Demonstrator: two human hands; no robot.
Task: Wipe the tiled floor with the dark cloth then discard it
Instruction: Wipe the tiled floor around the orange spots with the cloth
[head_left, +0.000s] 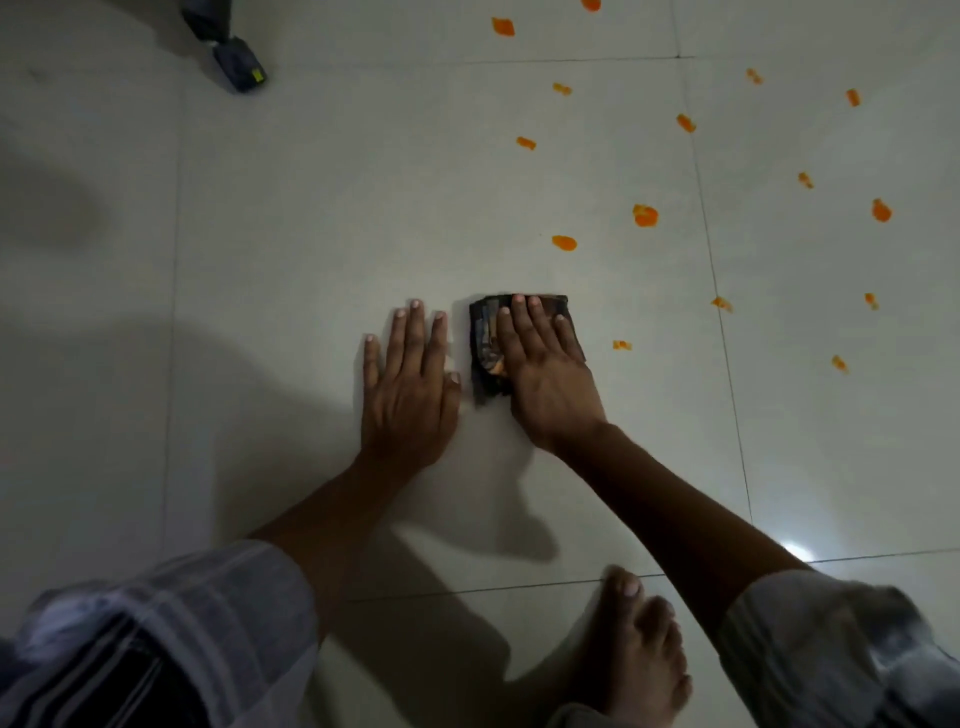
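- Your bare foot (639, 654) stood nearest, at 6 o'clock on the tiled floor (291, 218).
- Your left hand (408, 387) lay flat, fingers spread, holding nothing.
- Just beside it at 3 o'clock, your right hand (545, 374) pressed the dark cloth (485, 338) flat, fingers together.
- Orange bits (645, 215) lay scattered beyond, toward 1 o'clock.

The right hand (545, 374) lies flat on the folded cloth (485, 353) on the floor (311, 208), the left hand (408, 384) just left; scattered bits (645, 215), perhaps petals, lie far right.
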